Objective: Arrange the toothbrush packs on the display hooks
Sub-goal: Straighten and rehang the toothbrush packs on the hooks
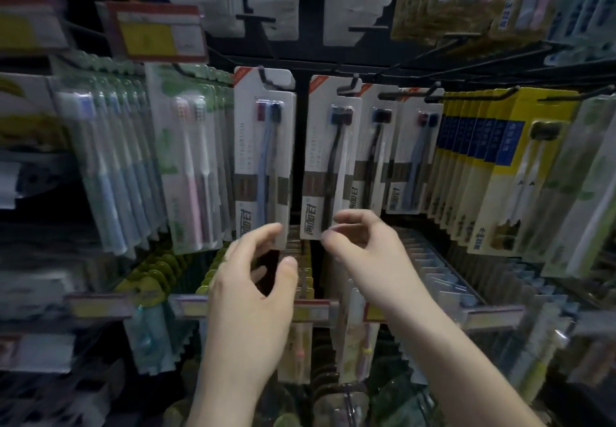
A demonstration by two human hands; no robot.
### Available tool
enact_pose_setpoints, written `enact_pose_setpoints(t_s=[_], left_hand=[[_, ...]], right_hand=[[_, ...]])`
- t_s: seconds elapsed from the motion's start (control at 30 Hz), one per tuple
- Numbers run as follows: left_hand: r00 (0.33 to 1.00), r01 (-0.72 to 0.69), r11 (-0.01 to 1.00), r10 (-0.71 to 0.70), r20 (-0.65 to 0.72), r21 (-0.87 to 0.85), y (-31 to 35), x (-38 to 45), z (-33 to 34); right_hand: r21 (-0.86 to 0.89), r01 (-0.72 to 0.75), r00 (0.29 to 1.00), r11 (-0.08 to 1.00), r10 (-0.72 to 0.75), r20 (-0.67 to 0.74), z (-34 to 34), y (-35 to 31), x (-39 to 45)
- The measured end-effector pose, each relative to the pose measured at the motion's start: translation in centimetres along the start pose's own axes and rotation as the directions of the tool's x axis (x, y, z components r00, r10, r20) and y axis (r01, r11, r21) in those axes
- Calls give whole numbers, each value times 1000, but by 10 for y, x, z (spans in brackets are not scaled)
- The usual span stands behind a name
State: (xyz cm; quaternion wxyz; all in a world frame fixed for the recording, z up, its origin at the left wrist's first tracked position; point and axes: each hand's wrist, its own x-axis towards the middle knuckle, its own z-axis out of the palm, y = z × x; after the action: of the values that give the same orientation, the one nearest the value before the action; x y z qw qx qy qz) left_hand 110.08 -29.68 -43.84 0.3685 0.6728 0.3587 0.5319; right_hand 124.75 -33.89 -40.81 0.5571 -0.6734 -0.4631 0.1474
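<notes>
Two white card toothbrush packs hang side by side on black wire hooks: left pack (263,156), right pack (328,163). Yellow-and-blue boxed packs (493,160) hang further right.

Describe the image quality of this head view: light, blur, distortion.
Head view: dim, with dark gaps between the hooks; sharpest at the centre, where the white toothbrush pack and its neighbour show readable print; the left packs and the price tag are smeared; wide-angle bending fans the yellow packs outward; both the left hand and the right hand are slightly soft.
</notes>
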Motion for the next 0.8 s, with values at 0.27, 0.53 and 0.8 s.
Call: enact_pose_setpoints(t_s=[0.27, 0.53, 0.8], left_hand=[[995, 62, 996, -57, -86, 58, -13, 8, -14], [994, 93, 996, -93, -54, -4, -22, 11, -20], [996, 75, 995, -78, -51, -59, -27, 14, -24]], right_hand=[[71, 2, 1000, 997, -3, 21, 53, -5, 12], [150, -105, 994, 983, 102, 27, 78, -3, 26], [111, -58, 998, 992, 56, 24, 91, -9, 21]])
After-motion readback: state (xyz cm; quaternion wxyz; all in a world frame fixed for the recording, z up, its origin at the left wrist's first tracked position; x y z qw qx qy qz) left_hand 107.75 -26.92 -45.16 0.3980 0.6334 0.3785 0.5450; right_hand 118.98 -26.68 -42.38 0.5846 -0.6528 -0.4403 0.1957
